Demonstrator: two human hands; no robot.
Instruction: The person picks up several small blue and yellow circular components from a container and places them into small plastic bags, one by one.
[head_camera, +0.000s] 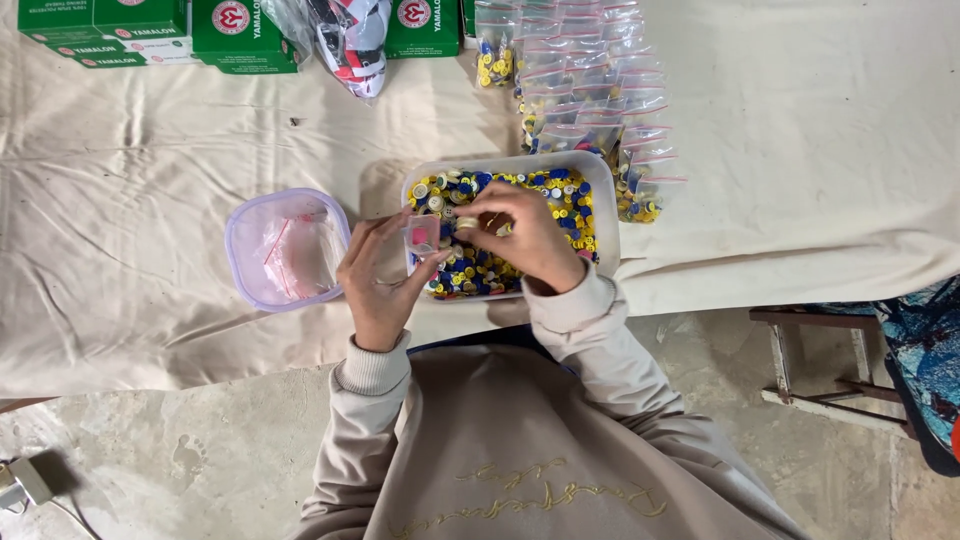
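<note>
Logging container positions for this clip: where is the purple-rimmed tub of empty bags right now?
In the head view, the purple-rimmed tub sits on the cream cloth, just outside the left hand and beside the white button tray.

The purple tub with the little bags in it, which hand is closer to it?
Left. The left hand is just beside the purple tub; the right hand is farther, over the tray of buttons.

A matt, creased cream cloth (140, 200) covers the table across the upper frame, and the clear plastic tub (606, 215) at centre holds glossy plastic buttons (560, 195). The lilac tub (240, 225) at left is translucent plastic, the small bags (590, 90) above are shiny clear film, and the floor (150, 440) below is rough concrete.
</note>
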